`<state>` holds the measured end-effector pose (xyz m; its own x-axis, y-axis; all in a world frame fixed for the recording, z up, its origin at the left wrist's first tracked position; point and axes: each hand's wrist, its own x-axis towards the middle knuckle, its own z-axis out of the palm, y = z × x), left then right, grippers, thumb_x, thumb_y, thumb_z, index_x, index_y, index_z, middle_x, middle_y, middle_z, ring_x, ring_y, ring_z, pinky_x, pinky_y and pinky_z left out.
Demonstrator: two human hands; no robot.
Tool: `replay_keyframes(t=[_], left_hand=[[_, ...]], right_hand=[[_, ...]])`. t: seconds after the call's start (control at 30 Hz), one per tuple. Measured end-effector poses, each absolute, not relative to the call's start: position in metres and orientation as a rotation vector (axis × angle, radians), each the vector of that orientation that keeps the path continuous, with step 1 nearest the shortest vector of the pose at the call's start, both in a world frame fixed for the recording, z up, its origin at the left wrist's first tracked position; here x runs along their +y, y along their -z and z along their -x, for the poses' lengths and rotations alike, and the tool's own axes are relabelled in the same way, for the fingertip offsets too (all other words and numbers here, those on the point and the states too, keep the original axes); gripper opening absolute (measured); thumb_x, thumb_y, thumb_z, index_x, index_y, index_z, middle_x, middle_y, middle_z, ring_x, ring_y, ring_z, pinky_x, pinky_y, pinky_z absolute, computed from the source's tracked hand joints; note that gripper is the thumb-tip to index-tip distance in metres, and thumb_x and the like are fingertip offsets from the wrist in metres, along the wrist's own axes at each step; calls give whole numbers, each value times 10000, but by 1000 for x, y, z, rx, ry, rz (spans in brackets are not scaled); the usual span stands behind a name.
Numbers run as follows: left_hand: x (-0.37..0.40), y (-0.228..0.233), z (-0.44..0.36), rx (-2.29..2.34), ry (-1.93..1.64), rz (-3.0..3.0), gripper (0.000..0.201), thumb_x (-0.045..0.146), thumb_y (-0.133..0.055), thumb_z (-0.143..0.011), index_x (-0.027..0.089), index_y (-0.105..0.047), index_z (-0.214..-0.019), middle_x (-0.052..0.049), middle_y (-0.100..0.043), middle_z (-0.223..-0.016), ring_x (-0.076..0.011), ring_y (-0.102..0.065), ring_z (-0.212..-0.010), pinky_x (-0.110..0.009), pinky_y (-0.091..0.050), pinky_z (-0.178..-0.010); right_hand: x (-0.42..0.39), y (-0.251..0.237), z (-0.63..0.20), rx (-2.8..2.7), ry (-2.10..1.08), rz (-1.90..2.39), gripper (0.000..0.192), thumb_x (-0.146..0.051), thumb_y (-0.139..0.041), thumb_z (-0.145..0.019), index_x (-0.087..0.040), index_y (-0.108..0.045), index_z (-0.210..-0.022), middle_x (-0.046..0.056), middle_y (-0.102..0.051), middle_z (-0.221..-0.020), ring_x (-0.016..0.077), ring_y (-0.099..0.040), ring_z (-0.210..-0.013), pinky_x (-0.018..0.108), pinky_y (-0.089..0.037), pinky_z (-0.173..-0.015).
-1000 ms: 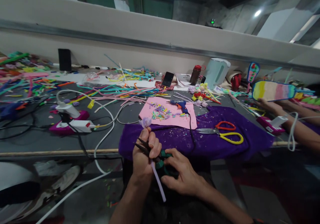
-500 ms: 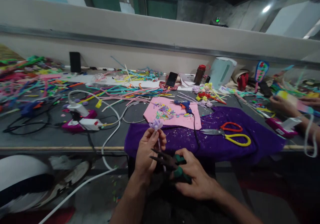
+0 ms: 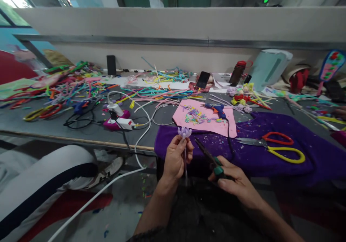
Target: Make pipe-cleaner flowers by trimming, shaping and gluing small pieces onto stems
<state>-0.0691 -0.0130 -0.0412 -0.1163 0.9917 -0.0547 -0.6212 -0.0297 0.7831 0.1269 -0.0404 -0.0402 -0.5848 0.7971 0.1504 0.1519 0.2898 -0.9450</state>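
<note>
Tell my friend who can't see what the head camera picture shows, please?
A person's left hand holds up a small lilac flower on a stem, and the right hand grips green-handled pliers beside it. Behind them, a grey table holds a purple cloth, scissors, a glue gun and heaps of colourful strips.

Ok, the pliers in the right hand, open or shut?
Shut, as far as shows: the pliers in the right hand end in one dark, narrow tip with no gap visible, pointing up-left toward the lilac flower.
</note>
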Motion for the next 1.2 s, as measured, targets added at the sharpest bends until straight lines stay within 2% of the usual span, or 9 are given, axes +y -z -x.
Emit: replay_keyframes(t=[0.07, 0.2, 0.43, 0.53, 0.67, 0.8, 0.97, 1.1, 1.2], left_hand=[[-14, 43, 70, 818, -1534, -655, 206, 324, -642, -739, 180, -504, -788, 45, -586, -604, -50, -492, -387, -126, -319, -319], [-17, 46, 70, 853, -1533, -762, 202, 332, -632, -746, 168, -515, -764, 39, -587, -604, -45, -477, -381, -133, -319, -322], [-20, 47, 67, 906, -1503, -777, 235, 361, -646, -723, 164, -526, -767, 32, -594, -594, -53, -493, -380, -136, -315, -322], [-23, 47, 60, 914, -1543, -735, 213, 354, -613, -755, 172, -508, -784, 32, -598, -608, -76, -534, -428, -154, -372, -360], [-32, 49, 47, 942, -1593, -734, 197, 349, -604, -770, 173, -524, -803, 13, -624, -681, -114, -607, -575, -203, -474, -498], [-39, 53, 38, 911, -1518, -789, 166, 315, -617, -770, 166, -583, -834, -22, -654, -770, -130, -616, -694, -222, -496, -603], [-38, 60, 36, 898, -1509, -765, 175, 311, -663, -728, 171, -625, -827, -29, -646, -838, -114, -586, -708, -191, -480, -594], [-42, 62, 33, 822, -1412, -817, 168, 320, -665, -724, 175, -629, -800, -31, -635, -868, -82, -565, -563, -191, -461, -499], [-45, 61, 33, 749, -1306, -835, 179, 350, -623, -760, 176, -591, -791, -20, -635, -685, -61, -491, -415, -174, -380, -386]], right_hand=[[-41, 44, -130, -1929, -1332, 847, 281, -412, -493, -815, -206, -683, -841, 35, -466, -846, 191, -478, -830, 303, -383, -727], [-46, 49, -134, -1933, -1330, 828, 312, -460, -559, -755, -217, -684, -906, 37, -442, -877, 194, -468, -826, 315, -384, -727], [-49, 53, -133, -1977, -1297, 849, 230, -387, -610, -735, -219, -697, -866, 46, -451, -933, 199, -486, -875, 316, -406, -765], [-46, 53, -127, -1905, -1213, 922, 270, -383, -544, -794, -236, -678, -977, 52, -489, -999, 224, -464, -997, 338, -373, -879], [-35, 43, -111, -1675, -1104, 1065, 329, -353, -427, -874, -260, -594, -1142, 31, -506, -1154, 228, -369, -1179, 363, -238, -1031], [-16, 34, -93, -1573, -1037, 1096, 369, -380, -392, -895, -250, -542, -1207, 37, -471, -1183, 205, -415, -1138, 328, -303, -999], [-3, 37, -84, -1611, -951, 1130, 392, -407, -360, -904, -225, -532, -1205, 53, -483, -1045, 191, -460, -1041, 301, -376, -917], [-2, 38, -83, -1581, -935, 1174, 384, -411, -334, -910, -215, -518, -1185, 49, -460, -984, 163, -497, -859, 266, -428, -761], [-2, 37, -81, -1600, -920, 1174, 341, -400, -319, -914, -204, -576, -1024, 38, -453, -922, 142, -485, -761, 246, -420, -668]])
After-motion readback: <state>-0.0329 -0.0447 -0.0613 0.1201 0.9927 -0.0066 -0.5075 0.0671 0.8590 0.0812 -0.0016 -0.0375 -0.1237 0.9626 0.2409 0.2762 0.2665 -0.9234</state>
